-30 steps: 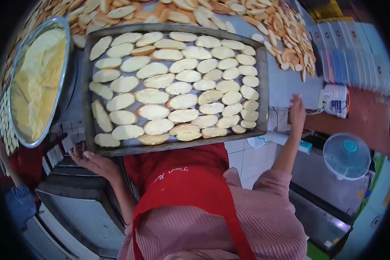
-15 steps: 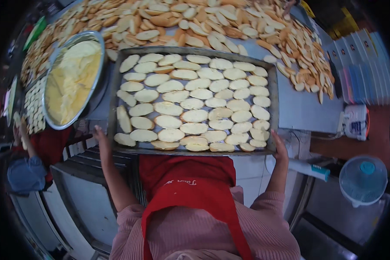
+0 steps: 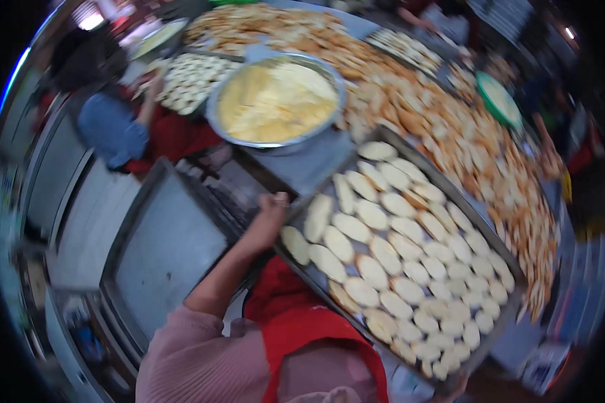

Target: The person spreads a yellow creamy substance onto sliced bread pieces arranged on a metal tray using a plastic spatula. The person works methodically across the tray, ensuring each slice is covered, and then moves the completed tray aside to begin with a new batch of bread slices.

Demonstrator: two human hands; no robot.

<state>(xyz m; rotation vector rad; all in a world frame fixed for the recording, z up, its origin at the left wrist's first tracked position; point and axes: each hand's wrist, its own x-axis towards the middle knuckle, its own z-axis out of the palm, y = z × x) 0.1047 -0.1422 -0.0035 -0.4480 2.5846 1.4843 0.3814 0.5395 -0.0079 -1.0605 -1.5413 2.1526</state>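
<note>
A dark metal baking tray (image 3: pixel 444 176) slants across the picture, filled with rows of oval bread slices topped with a pale spread. My left hand (image 3: pixel 271 213) grips its near left edge, fingers closed round the rim. At the opposite near corner, only a little of my right hand (image 3: pixel 456 391) shows at the lower edge, against the tray rim; its fingers are mostly hidden. Beyond the tray's left corner stands a steel bowl (image 3: pixel 216 127) of creamy yellow spread.
Loose bread slices (image 3: pixel 410 111) heap over the table behind the tray. Empty trays (image 3: pixel 168 235) are stacked at my left. A co-worker in a blue sleeve (image 3: pixel 111 134) stands beside another filled tray (image 3: pixel 195 80). Further people work across the table, near a green-rimmed bowl (image 3: pixel 499 101).
My view has swung left, showing the co-worker and the stacked trays more fully. The tray has turned from level to slanted, and my right hand has gone mostly out of sight.
</note>
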